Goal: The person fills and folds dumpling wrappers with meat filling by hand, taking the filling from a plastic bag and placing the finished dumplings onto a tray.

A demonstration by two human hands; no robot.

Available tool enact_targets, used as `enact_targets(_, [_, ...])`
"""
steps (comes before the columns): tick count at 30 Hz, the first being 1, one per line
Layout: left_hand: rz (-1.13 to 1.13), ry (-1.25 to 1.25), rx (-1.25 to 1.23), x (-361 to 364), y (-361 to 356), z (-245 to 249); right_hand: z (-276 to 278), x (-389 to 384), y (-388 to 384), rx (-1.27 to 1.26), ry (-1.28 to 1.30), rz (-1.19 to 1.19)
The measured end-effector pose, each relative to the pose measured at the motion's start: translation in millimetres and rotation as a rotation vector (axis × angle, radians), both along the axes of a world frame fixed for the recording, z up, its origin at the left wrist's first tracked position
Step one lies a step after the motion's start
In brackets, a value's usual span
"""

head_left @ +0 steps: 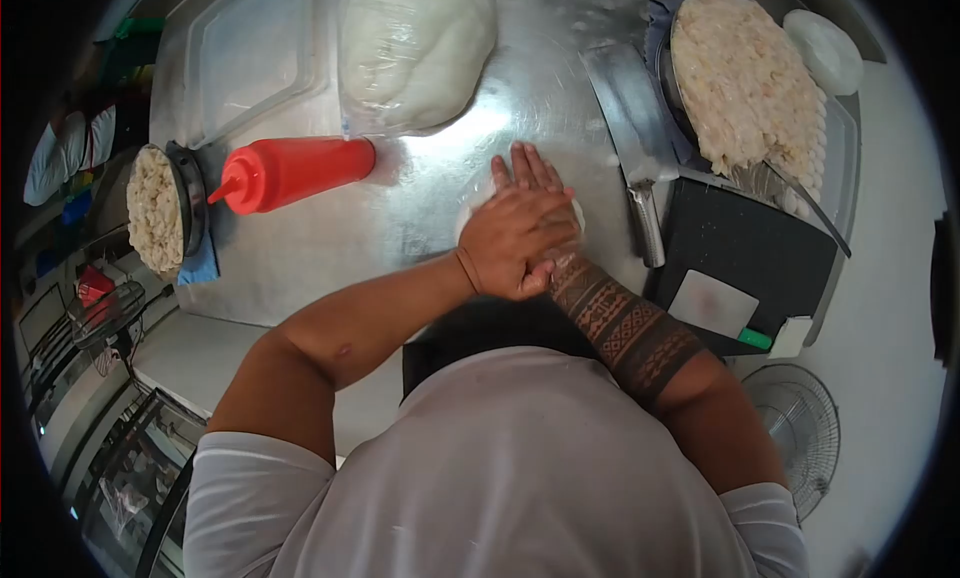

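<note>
A round piece of white dough point(469, 218) lies on the metal table, mostly hidden under my hands. My right hand point(530, 168) lies flat on it, fingers stretched out and pointing up the table. Across the back of that hand rests my left hand point(512, 236), its fingers extended to the right and its thumb near the right wrist. A large mass of dough point(415, 53) under clear plastic sits above them. To the left, a red squeeze bottle point(300, 173) lies on its side.
At right are a cleaver point(630, 128), a heaped bowl of pale filling point(745, 78) with a utensil point(810, 208), and a black board point(745, 243). Another filled bowl point(157, 213) and a clear plastic lid point(250, 53) are at left. A fan point(795, 428) stands below right.
</note>
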State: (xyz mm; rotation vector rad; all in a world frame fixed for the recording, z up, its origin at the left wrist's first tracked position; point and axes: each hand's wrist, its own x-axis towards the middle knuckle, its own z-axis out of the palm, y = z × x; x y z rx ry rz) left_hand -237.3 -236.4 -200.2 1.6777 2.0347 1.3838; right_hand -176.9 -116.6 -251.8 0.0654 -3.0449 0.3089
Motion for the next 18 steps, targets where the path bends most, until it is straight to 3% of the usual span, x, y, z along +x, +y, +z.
enact_targets(3, [0.066,0.12,-0.028,-20,17,-2,4,-15,13,-0.035,0.066,-0.002])
enact_targets(5, [0.125,0.154,-0.013,-19,27,2,18,-28,21,0.007,-0.068,0.024])
enact_targets(9, [0.231,0.09,-0.204,-27,44,4,14,-34,23,-0.03,0.048,-0.025])
enact_targets(10, [0.257,0.071,-0.248,-31,48,4,15,-31,22,0.318,0.098,-0.001])
enact_targets(11, [0.281,0.046,-0.293,-36,51,5,32,-31,18,0.325,0.105,-0.007])
enact_targets(12, [0.302,0.026,-0.334,-42,55,4,64,-40,14,0.186,-0.061,-0.028])
enact_targets(13, [0.117,-0.368,-0.3,-72,58,-6,81,-43,15,0.043,-0.226,-0.053])
enact_targets(14, [0.176,-0.426,-0.317,-87,66,8,60,-35,18,-0.263,0.212,-0.054])
enact_targets(15, [0.242,-0.485,-0.339,-93,69,23,71,-30,19,-0.367,0.286,-0.025])
enact_targets(16, [0.238,-0.479,-0.343,-88,67,8,58,-21,21,-0.571,0.291,-0.252])
enact_targets(17, [0.322,-0.049,-0.55,-80,64,-8,46,-12,26,-0.772,0.295,-0.479])
enact_targets(18, [0.399,0.386,-0.74,-72,60,-19,46,-4,28,-1.018,0.522,-0.637])
